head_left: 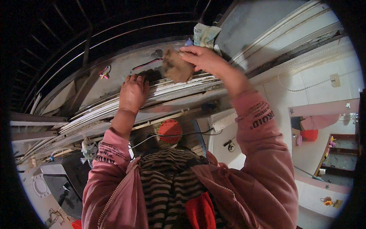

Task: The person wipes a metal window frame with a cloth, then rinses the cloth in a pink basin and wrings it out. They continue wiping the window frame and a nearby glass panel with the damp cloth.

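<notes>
My right hand (204, 60) pinches a crumpled brown cloth (177, 67) over the sill outside the window, thumb and fingers closed on its right edge. Dirt-coloured and slightly blurred, the cloth hangs down toward the white window track (160, 90). Farther left, my left hand (133, 93) leans on that track with its fingers curled over the outer edge; the fingertips are partly hidden. A dark patch lies beside its fingers, either shadow or dirt. Beyond the hands, a thin pink-and-black stick (147, 63) rests on the grey sill (118, 78).
A colourful small loop (104, 72) lies on the sill at left, and a pale plastic packet (206, 35) stands at its far right. Metal railings (87, 45) run beyond. Below the window are a round red object (170, 131), a dark cable (187, 134) and a white basin (225, 143).
</notes>
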Motion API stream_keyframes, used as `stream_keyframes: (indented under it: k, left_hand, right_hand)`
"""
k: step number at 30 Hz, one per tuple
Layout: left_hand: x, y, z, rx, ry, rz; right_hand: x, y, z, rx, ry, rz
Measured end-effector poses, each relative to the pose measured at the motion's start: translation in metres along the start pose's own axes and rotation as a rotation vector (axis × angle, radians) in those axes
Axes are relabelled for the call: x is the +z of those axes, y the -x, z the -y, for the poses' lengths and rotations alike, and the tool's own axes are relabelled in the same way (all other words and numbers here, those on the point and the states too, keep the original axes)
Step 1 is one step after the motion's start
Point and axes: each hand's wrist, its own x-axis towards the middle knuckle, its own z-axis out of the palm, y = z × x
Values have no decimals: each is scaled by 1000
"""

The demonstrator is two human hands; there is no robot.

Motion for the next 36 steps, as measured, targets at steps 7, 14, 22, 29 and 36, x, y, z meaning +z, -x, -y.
stream_keyframes:
  k: [7, 14, 22, 29, 36]
  left_hand:
    - [0, -3, -5, -6, 24, -10]
    - [5, -3, -1, 26, 2, -24]
    - [3, -3, -2, 7, 7, -9]
    - [1, -4, -3, 11, 24, -14]
    - [5, -1, 1, 29, 8, -17]
  right_hand:
    - [-41, 49, -50, 181, 1097, 152]
    - [-47, 73, -85, -35, 1306, 62]
    - [-35, 98, -90, -215, 1375, -133]
    - [4, 94, -69, -313, 818, -150]
    - [-39, 90, -71, -261, 926, -182]
